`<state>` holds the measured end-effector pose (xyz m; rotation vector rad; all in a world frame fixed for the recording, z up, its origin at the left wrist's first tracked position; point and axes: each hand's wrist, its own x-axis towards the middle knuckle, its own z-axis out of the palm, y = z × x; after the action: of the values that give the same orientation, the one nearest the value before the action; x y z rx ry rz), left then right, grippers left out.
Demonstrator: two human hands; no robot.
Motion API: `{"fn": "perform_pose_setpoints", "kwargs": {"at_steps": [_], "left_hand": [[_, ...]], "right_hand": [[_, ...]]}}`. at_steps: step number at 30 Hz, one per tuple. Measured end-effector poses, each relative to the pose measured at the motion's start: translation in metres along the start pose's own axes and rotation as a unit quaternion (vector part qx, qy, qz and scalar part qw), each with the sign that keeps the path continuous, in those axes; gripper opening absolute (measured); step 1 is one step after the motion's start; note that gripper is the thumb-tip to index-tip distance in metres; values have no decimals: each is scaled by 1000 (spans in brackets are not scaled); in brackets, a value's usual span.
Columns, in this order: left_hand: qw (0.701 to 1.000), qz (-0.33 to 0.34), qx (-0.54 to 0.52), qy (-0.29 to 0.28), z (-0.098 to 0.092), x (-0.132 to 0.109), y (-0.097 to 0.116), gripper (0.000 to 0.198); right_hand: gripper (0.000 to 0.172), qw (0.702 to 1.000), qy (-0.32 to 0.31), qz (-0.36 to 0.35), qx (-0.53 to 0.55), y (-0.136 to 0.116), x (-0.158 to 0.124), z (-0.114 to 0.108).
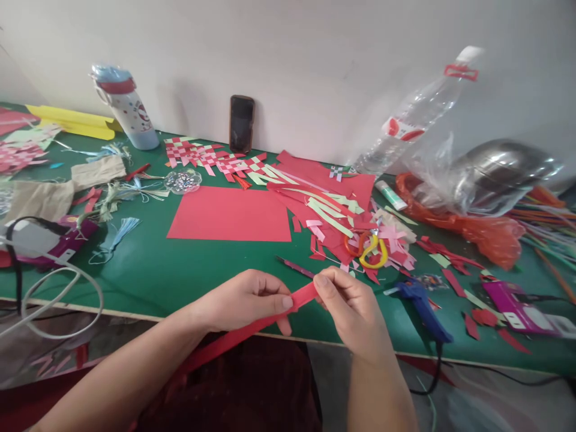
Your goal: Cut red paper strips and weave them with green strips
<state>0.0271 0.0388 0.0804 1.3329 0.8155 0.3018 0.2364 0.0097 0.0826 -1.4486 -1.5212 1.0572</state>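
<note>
A long red paper strip (302,296) runs from my lap up over the front edge of the green table (148,270). My left hand (246,300) pinches the strip with thumb and fingers closed. My right hand (348,309) pinches its upper end just to the right, fingers curled round it. Both hands hover over the table's near edge. Behind them lie a thin dark pencil-like stick (294,267) and a flat red paper sheet (231,214).
A heap of red, pink and green paper strips with scissors (371,249) lies right of centre. A blue glue gun (423,303), a glue stick (390,195), a plastic bottle (414,120), a steel bowl (504,168), a phone (242,123) and a drink bottle (126,108) stand around. Woven paper mats (202,155) lie at the back.
</note>
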Motion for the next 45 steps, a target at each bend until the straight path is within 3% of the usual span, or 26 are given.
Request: {"fn": "perform_pose_setpoints", "kwargs": {"at_steps": [4, 17, 21, 25, 31, 39, 44, 45], "left_hand": [[997, -10, -76, -16, 3, 2, -7, 46], [991, -6, -127, 38, 13, 5, -5, 39], [991, 23, -108, 72, 15, 5, -8, 38], [992, 40, -61, 99, 16, 5, -10, 35], [989, 50, -1, 142, 21, 3, -9, 34], [991, 16, 23, 134, 23, 1, -5, 34], [993, 1, -15, 117, 20, 2, -8, 36], [993, -4, -28, 115, 20, 2, -10, 37]], "right_hand": [[43, 1000, 7, 10, 3, -6, -1, -3], [44, 998, -20, -15, 50, 4, 3, -6], [32, 991, -59, 7, 116, 6, 2, 13], [27, 989, -31, 17, 146, 7, 1, 30], [27, 983, -21, 15, 180, 10, 3, 32], [28, 980, 35, 21, 197, 20, 7, 19], [26, 923, 179, -12, 342, 20, 18, 0], [25, 918, 183, -15, 351, 21, 19, -3]]}}
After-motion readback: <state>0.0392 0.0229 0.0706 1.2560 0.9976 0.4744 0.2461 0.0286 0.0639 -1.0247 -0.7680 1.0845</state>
